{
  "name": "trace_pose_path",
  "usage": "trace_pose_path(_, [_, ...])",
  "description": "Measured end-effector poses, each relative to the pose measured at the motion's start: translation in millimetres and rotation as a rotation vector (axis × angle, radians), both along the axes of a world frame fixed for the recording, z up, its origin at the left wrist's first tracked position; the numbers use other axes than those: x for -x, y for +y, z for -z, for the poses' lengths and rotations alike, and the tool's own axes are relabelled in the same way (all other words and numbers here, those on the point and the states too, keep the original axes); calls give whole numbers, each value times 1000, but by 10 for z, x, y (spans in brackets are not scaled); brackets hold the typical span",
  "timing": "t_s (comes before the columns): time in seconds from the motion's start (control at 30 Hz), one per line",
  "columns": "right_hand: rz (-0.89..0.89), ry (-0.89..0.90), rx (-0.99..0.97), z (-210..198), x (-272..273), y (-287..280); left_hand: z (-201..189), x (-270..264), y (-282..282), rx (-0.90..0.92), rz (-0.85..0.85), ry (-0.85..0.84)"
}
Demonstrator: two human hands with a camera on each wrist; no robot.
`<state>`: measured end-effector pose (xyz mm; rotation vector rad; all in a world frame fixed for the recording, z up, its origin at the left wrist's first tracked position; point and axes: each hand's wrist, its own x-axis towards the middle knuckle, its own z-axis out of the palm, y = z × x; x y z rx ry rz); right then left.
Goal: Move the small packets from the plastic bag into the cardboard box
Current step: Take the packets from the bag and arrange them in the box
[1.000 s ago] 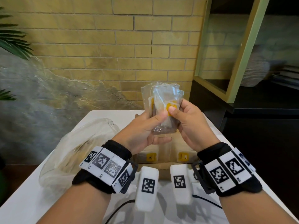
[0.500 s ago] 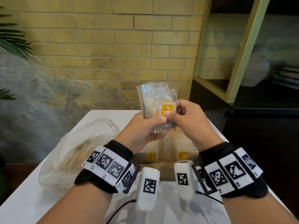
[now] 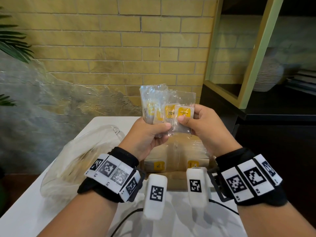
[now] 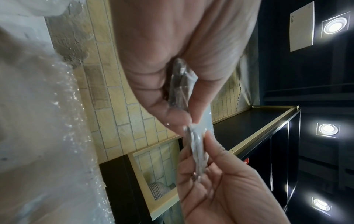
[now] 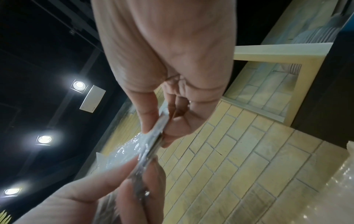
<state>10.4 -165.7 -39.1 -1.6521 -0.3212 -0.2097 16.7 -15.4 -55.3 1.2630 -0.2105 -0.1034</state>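
Observation:
Both hands hold a fan of several small clear packets (image 3: 164, 106) with yellow labels, raised above the cardboard box (image 3: 174, 156). My left hand (image 3: 150, 134) grips the bottom of the stack between thumb and fingers. My right hand (image 3: 196, 124) pinches the rightmost packet (image 3: 183, 117) by its lower edge, pulled a little to the right. In the wrist views the packets (image 4: 195, 145) show edge-on between both thumbs and fingers, as does the stack (image 5: 153, 145). The open box holds more packets with yellow labels. The crumpled clear plastic bag (image 3: 77, 159) lies on the table left of the box.
A white table (image 3: 25, 211) carries the box and the bag. A brick wall stands behind it. A dark cabinet with a pale green frame (image 3: 253, 65) rises at the right. Plant leaves (image 3: 12, 41) hang at the far left. A black cable (image 3: 126, 219) runs across the near tabletop.
The packets were bunched together and have now been spread into a fan. My right hand has slid the outer packet rightward, away from the stack in my left hand.

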Motion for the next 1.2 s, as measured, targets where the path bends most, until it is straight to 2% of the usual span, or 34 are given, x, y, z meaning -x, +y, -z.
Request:
trace_pose_path(0.1, [-9, 7, -7, -4, 2, -17, -9, 13, -16, -3, 8, 2])
trace_pose_path(0.2, [-1, 26, -52, -8, -13, -34, -44, 30, -13, 77, 8, 26])
trace_pose_path(0.4, [106, 32, -102, -39, -42, -99, -102, 17, 64, 142, -25, 16])
trace_pose_path(0.6, [53, 43, -39, -31, 26, 29, -69, 54, 6, 67, -12, -22])
trace_pose_path(0.83, [175, 30, -82, -73, 104, -124, -117, 80, 37, 95, -27, 12])
trace_pose_path(0.9, [196, 31, 85, -89, 119, -201, -139, 72, 79, 104, -53, 7])
trace_pose_path(0.97, [195, 6, 375, -96, 135, -259, -160, 50, 136, 107, -83, -14])
trace_pose_path(1.13, [47, 31, 1155, 58, 159, -277, -212, 10, 257, 134, -140, -41])
trace_pose_path(1.2, [1, 34, 1369, 162, 162, -292, -212, 14, 257, 119, -130, -41])
